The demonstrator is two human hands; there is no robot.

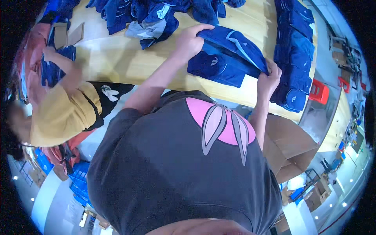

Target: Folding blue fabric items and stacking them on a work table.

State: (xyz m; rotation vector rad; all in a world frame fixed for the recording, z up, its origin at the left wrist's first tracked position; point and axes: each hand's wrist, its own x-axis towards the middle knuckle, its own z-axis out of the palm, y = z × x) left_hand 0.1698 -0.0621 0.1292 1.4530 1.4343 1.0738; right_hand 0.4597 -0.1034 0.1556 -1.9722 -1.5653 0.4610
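A navy blue garment (243, 47) with pale piping is stretched between my two hands just above the table. Its upper part bows up in an arc, and a dark gap shows beneath it. My left hand (191, 41) is closed on its far left corner, thumb and fingers pinching the cloth. At the right end my right hand (269, 78) grips the other corner. Under the raised part, a flat navy layer (215, 68) with a small pale mark lies at the table's near edge; whether it is the same garment I cannot tell.
Folded navy garments (291, 58) line the right side of the yellow table (117, 62). A loose heap of navy clothes (152, 19) lies at the far side. To my left a person in a yellow top (64, 113) handles navy cloth. An open cardboard box (288, 145) stands below right, near a red stool (319, 92).
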